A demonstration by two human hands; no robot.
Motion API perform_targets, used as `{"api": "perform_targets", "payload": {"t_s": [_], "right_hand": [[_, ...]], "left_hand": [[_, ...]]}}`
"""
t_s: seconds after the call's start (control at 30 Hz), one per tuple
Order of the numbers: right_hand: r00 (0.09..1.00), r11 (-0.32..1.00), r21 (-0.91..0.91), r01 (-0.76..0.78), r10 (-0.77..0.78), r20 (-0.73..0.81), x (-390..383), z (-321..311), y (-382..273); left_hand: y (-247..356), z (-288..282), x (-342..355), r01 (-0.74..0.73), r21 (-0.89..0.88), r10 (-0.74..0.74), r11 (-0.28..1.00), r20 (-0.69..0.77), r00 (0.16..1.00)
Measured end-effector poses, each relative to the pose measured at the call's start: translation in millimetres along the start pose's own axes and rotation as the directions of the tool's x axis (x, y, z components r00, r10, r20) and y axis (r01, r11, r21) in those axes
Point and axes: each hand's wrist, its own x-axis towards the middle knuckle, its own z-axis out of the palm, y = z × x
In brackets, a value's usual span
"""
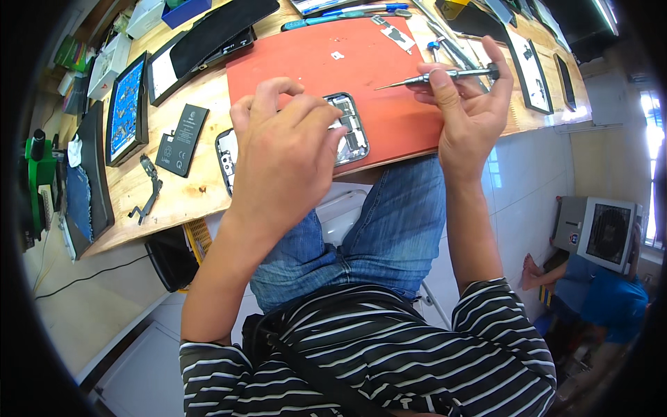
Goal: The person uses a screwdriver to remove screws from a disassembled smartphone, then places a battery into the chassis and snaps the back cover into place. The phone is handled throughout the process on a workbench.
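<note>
My left hand is arching over an opened phone, fingers bent and partly spread; I cannot tell whether they are gripping anything. The phone is lying beneath that hand, its right end resting on a red mat. My right hand is holding a slim screwdriver, half open around it, the tip pointing left. A black battery is lying on the wooden table, left of the phone.
</note>
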Motion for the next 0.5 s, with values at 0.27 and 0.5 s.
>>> {"api": "perform_targets", "payload": {"t_s": [0.27, 0.5], "right_hand": [[1.0, 0.994, 0.113, -0.008, 0.007, 0.004, -2, -4, 7], [1.0, 0.989, 0.149, -0.015, 0.016, -0.003, -3, -3, 6]], "left_hand": [[-2, 1, 24, -0.135, 0.219, 0.11, 0.966, 0.122, 0.986], [4, 5, 31, -0.258, 0.316, 0.227, 0.913, 0.132, 0.965]]}}
